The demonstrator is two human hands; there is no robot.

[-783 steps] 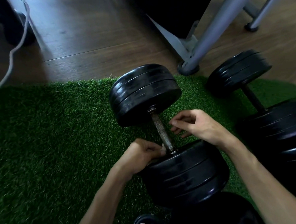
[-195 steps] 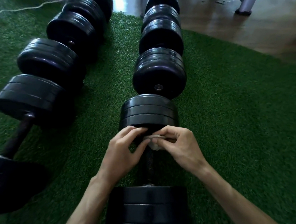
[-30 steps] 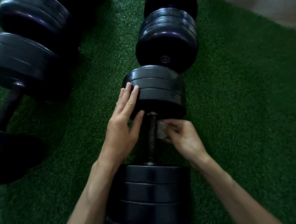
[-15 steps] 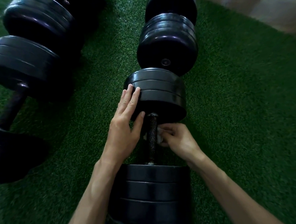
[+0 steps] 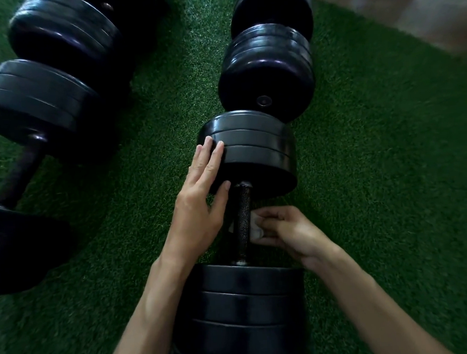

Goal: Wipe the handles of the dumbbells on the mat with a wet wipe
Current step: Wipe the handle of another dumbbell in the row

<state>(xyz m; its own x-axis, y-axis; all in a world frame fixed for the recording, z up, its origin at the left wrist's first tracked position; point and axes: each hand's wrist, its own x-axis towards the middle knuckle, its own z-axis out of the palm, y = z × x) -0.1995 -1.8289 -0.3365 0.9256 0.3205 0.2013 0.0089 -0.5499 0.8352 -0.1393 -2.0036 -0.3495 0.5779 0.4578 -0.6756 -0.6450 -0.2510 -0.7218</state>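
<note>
1. On the green mat point(image 5: 389, 168) lies a black dumbbell point(image 5: 248, 154), its handle point(image 5: 243, 222) between both hands.
2. Left hand point(image 5: 198, 205) rests with straight fingers against the far weight.
3. Right hand point(image 5: 289, 233) pinches a white wipe point(image 5: 256, 228) against the handle's right side.
4. More dumbbells point(image 5: 47, 105) lie to the left and beyond.

— How is the light?
— Dim overall. The green mat point(image 5: 375, 169) reads dark, and the black weight plates point(image 5: 264, 67) carry soft highlights on their upper curves, so light falls from above and ahead.
— Any glare?
— Only the pale floor point(image 5: 421, 10) at top right, washed out and smeared.
— Sharpness?
— Centre fairly crisp; corners blur, darken and bend with wide-angle distortion. Shadows pool beside the plates.
</note>
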